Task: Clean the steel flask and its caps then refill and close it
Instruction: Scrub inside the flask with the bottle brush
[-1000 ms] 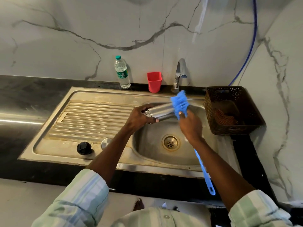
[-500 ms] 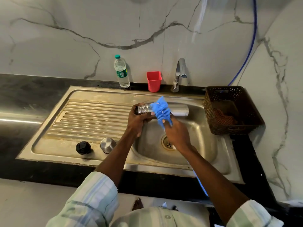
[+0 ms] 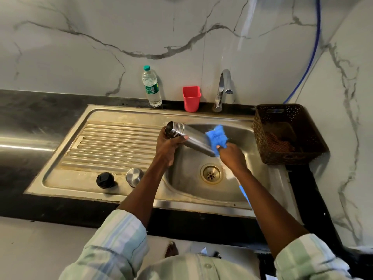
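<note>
— At the near edge of the counter, what shows first?

— Two forearms in rolled pale striped sleeves (image 3: 113, 239) reaching forward over a steel sink (image 3: 141, 113) set into a dark countertop (image 3: 30, 118).

— And on the drainboard?

— Two caps, standing apart from the flask: a black cap (image 3: 105, 180) and, just beside it to the right, a steel cap (image 3: 134, 177). Both sit on the flat strip in front of the ridged section.

— Where is the flask itself?

— The steel flask (image 3: 193, 139) is held over the basin, lying tilted, its open threaded mouth up and to the left, its base down and to the right, above the drain (image 3: 211, 174). The left hand (image 3: 168, 146) grips it just below the neck, fingers wrapped round the body.

— The other hand?

— The right hand (image 3: 232, 153) is closed around the handle of a blue brush (image 3: 217, 137). The brush's fluffy blue head is against the flask's lower end. A blurred stretch of the blue handle shows below the right forearm.

— Further back?

— A brown perforated basket (image 3: 286, 156) stands on the counter right of the basin, with something reddish-brown inside; what it is cannot be made out. Behind the sink, along the marble wall (image 3: 80, 57), stand a plastic water bottle (image 3: 151, 87) with a green cap, a red cup (image 3: 191, 98) and a chrome tap (image 3: 223, 89). A blue hose (image 3: 314, 57) runs down the wall towards the basket.
</note>
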The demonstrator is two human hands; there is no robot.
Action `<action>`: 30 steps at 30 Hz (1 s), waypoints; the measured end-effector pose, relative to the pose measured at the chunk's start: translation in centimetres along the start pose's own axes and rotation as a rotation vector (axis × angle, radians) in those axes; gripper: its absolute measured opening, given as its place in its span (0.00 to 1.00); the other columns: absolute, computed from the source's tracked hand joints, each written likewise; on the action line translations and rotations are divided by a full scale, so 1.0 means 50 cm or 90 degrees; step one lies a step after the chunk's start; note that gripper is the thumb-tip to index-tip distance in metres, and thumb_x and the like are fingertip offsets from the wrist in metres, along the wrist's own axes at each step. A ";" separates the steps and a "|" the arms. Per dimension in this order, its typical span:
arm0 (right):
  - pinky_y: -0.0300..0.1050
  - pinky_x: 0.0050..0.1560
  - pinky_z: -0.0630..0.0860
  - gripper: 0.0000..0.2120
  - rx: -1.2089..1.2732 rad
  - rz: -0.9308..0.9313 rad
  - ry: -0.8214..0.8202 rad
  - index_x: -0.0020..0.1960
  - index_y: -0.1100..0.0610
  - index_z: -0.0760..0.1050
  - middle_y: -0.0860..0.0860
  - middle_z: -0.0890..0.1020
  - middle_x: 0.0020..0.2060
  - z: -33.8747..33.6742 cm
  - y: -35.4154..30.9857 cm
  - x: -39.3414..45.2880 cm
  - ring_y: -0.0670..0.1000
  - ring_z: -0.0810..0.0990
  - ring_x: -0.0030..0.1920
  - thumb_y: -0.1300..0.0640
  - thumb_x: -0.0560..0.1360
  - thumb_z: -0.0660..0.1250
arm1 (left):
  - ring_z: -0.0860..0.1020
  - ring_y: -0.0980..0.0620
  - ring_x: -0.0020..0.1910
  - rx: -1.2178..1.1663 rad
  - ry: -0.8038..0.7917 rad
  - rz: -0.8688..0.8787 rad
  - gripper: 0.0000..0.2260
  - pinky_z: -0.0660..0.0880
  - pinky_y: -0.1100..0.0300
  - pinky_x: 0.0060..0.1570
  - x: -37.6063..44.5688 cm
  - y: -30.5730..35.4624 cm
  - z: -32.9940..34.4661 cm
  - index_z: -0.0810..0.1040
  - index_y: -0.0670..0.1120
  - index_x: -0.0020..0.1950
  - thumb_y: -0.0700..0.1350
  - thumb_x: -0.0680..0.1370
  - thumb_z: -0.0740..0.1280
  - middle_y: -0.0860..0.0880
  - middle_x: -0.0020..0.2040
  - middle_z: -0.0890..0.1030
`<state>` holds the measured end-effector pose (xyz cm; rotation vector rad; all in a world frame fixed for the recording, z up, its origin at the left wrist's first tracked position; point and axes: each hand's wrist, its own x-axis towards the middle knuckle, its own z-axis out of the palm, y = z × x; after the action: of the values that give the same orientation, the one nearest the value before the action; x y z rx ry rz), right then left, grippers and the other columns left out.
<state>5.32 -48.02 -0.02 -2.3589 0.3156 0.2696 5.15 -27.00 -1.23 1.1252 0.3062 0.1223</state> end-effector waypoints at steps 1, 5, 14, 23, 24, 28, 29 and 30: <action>0.47 0.48 0.71 0.16 -0.023 -0.018 -0.019 0.58 0.56 0.78 0.57 0.82 0.55 0.004 -0.015 -0.003 0.60 0.78 0.51 0.46 0.79 0.61 | 0.82 0.46 0.51 -0.007 0.003 -0.011 0.30 0.80 0.56 0.47 0.001 0.000 0.003 0.74 0.41 0.61 0.33 0.61 0.78 0.43 0.53 0.81; 0.49 0.51 0.74 0.14 0.147 -0.149 -0.071 0.56 0.58 0.81 0.57 0.84 0.51 0.027 -0.074 -0.027 0.59 0.81 0.52 0.50 0.78 0.65 | 0.82 0.44 0.50 -0.030 -0.011 -0.029 0.28 0.80 0.55 0.45 0.007 -0.002 0.005 0.72 0.40 0.63 0.30 0.66 0.76 0.42 0.52 0.82; 0.54 0.44 0.79 0.07 0.230 -0.087 -0.181 0.46 0.53 0.80 0.54 0.84 0.41 0.006 -0.081 -0.010 0.55 0.82 0.40 0.51 0.78 0.66 | 0.80 0.42 0.52 -0.034 -0.019 -0.027 0.22 0.80 0.46 0.51 0.011 -0.009 -0.001 0.77 0.42 0.60 0.43 0.68 0.75 0.42 0.54 0.81; 0.44 0.45 0.72 0.13 0.188 -0.175 -0.032 0.56 0.55 0.80 0.49 0.83 0.47 0.053 -0.059 -0.046 0.51 0.79 0.47 0.47 0.80 0.64 | 0.84 0.44 0.50 0.054 0.083 -0.155 0.28 0.81 0.46 0.53 0.015 0.022 0.014 0.79 0.44 0.62 0.66 0.76 0.65 0.40 0.55 0.84; 0.44 0.46 0.72 0.14 0.191 -0.187 -0.020 0.58 0.54 0.80 0.49 0.83 0.48 0.054 -0.064 -0.048 0.51 0.79 0.48 0.47 0.80 0.63 | 0.84 0.44 0.48 0.070 0.047 -0.172 0.28 0.82 0.47 0.50 0.008 0.028 0.017 0.79 0.44 0.62 0.67 0.77 0.63 0.39 0.54 0.84; 0.50 0.50 0.77 0.15 0.168 -0.165 0.032 0.58 0.53 0.79 0.51 0.84 0.50 0.034 -0.080 -0.016 0.54 0.81 0.50 0.46 0.80 0.61 | 0.82 0.41 0.50 0.134 -0.187 -0.251 0.36 0.79 0.46 0.54 -0.018 0.021 0.015 0.75 0.44 0.67 0.70 0.71 0.68 0.37 0.56 0.82; 0.49 0.50 0.76 0.15 0.171 -0.156 0.034 0.58 0.53 0.79 0.51 0.84 0.50 0.025 -0.082 -0.006 0.55 0.81 0.50 0.46 0.80 0.61 | 0.82 0.43 0.49 0.147 -0.225 -0.256 0.32 0.80 0.47 0.53 -0.024 0.019 0.012 0.74 0.46 0.67 0.65 0.70 0.72 0.39 0.54 0.82; 0.47 0.48 0.75 0.14 0.176 -0.157 0.028 0.58 0.53 0.79 0.51 0.83 0.49 0.017 -0.084 -0.002 0.54 0.81 0.50 0.46 0.80 0.61 | 0.82 0.46 0.47 0.161 -0.247 -0.246 0.28 0.81 0.50 0.49 -0.028 0.014 0.011 0.74 0.48 0.66 0.58 0.70 0.74 0.41 0.52 0.82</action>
<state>6.39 -44.46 2.11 -2.1044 0.0737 0.0522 4.02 -27.50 -0.13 1.2897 0.1887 -0.4838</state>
